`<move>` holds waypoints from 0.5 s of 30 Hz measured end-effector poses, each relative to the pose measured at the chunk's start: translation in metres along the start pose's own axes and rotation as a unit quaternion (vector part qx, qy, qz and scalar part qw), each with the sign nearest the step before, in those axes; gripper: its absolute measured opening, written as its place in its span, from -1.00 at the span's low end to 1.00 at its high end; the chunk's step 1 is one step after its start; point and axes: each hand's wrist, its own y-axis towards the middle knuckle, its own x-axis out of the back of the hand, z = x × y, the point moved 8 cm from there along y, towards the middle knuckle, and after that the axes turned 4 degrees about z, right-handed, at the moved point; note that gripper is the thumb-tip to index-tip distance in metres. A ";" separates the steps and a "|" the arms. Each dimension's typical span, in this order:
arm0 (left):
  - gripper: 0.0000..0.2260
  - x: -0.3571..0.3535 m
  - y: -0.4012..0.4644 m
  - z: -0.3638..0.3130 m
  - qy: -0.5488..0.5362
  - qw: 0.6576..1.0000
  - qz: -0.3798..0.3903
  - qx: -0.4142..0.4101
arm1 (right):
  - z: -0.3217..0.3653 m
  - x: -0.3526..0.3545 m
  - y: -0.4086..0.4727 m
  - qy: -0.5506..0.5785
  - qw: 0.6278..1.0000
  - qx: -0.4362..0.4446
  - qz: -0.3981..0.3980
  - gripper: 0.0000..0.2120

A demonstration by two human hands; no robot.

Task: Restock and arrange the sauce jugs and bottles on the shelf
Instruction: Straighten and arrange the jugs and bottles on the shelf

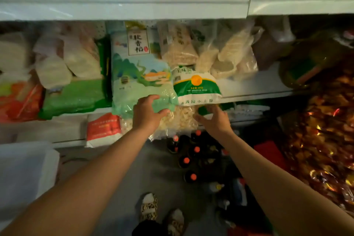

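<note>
Several dark sauce bottles point(186, 160) with orange-red caps stand on the grey floor below the shelf, between my arms. My left hand point(147, 113) grips the lower corner of a pale green rice bag point(138, 74) that overhangs the middle shelf edge point(254, 93). My right hand point(213, 119) reaches with spread fingers under a green and white flour bag point(197, 85) and touches a clear bag of pale pieces point(181, 119) that hangs below it. Neither hand touches a bottle.
The white upper shelf point(122, 8) juts out above. Clear bags of dried goods point(229, 57) fill the back of the middle shelf. A white bin point(24, 168) is at lower left and shiny red-gold packs point(329, 140) at right. Leopard-print slippers point(149, 207) stand on the floor.
</note>
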 end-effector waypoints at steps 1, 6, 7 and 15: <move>-0.49 -0.037 0.009 0.033 0.004 0.999 0.029 0.020 | -0.036 -0.033 0.011 -0.003 0.999 -0.031 0.022 -0.39; -0.50 -0.133 0.015 0.132 0.006 0.991 0.118 0.067 | -0.144 -0.133 0.014 0.009 0.990 -0.127 0.059 -0.40; -0.51 -0.154 0.021 0.155 0.003 0.988 0.133 0.077 | -0.166 -0.156 0.020 0.023 0.988 -0.141 0.058 -0.38; -0.60 -0.280 0.086 0.308 -0.009 0.972 0.210 0.102 | -0.274 -0.318 0.068 0.155 0.965 -0.205 0.050 -0.45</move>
